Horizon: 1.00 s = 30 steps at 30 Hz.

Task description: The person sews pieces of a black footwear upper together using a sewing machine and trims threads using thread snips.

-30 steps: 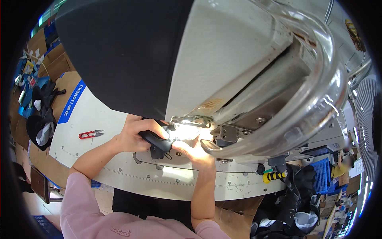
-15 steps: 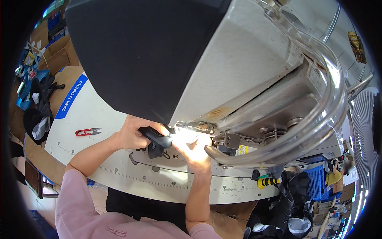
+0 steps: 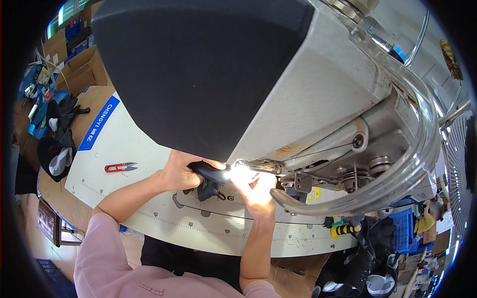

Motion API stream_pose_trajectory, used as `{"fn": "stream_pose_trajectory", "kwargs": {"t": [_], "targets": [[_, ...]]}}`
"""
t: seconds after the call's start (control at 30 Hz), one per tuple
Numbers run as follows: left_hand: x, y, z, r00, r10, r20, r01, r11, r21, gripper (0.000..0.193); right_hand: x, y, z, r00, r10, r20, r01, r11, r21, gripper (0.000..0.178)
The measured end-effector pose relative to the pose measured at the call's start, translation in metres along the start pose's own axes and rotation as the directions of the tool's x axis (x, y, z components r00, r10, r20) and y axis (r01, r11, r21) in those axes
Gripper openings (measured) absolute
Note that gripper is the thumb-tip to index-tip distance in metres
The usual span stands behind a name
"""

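A thick black fabric piece (image 3: 211, 173) lies under the head of a sewing machine (image 3: 298, 114), with a loose flap hanging from its near side. My left hand (image 3: 181, 171) grips its left end, fingers behind and thumb toward the machine. My right hand (image 3: 258, 194) is closed at its right end, beside the needle area. Strong lamp light bleaches the right fingertips and the cloth between the hands, so the needle and seam cannot be made out. Above my hands, the machine's black cover hides part of the left fingers.
Red-handled thread snips (image 3: 120, 167) lie on the white table (image 3: 149, 198), left of my forearm. A clear curved tube (image 3: 417, 164) bows around the machine's right side. Black-and-white pieces (image 3: 60, 156) sit at the far left; more black pieces (image 3: 357, 263) hang at the lower right, near a blue crate (image 3: 401, 229).
The whole view has shifted a little, so everything sits slightly further right. A metal lever with a hole now shows on the machine's side. Both hands keep their hold at the same place.
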<state>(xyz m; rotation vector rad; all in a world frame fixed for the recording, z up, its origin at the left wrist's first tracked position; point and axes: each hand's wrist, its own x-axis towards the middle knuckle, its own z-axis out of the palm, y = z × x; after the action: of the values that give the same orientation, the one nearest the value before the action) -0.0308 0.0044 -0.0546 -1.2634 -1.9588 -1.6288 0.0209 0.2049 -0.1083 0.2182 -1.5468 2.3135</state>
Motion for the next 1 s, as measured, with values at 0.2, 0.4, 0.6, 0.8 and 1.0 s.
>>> {"fn": "stream_pose_trajectory", "kwargs": {"t": [0.2,0.4,0.6,0.8,1.0], "targets": [[0.0,0.004,-0.003,0.998,-0.036,0.042,0.035,0.999,0.012,0.046,-0.005,-0.03,0.011,0.973,0.231,0.008,-0.23,0.973,-0.033,0.011],[0.001,0.003,0.003,0.999,0.04,-0.01,-0.04,0.999,0.015,0.044,-0.003,-0.029,0.009,0.954,0.3,-0.011,-0.3,0.954,0.002,0.013],[0.001,0.007,-0.002,0.996,0.086,-0.039,-0.077,0.978,0.194,0.04,-0.01,-0.014,-0.002,0.939,0.341,-0.051,-0.333,0.935,0.122,0.037],[-0.028,0.031,-0.027,0.953,0.224,-0.202,-0.167,0.95,0.262,0.035,-0.009,-0.034,0.015,0.987,0.159,0.022,-0.16,0.982,0.103,0.05],[-0.073,0.049,-0.031,0.936,0.249,-0.249,-0.158,0.929,0.336,0.036,-0.028,-0.046,0.04,0.975,-0.126,-0.183,0.073,0.96,-0.271,0.048]]}}
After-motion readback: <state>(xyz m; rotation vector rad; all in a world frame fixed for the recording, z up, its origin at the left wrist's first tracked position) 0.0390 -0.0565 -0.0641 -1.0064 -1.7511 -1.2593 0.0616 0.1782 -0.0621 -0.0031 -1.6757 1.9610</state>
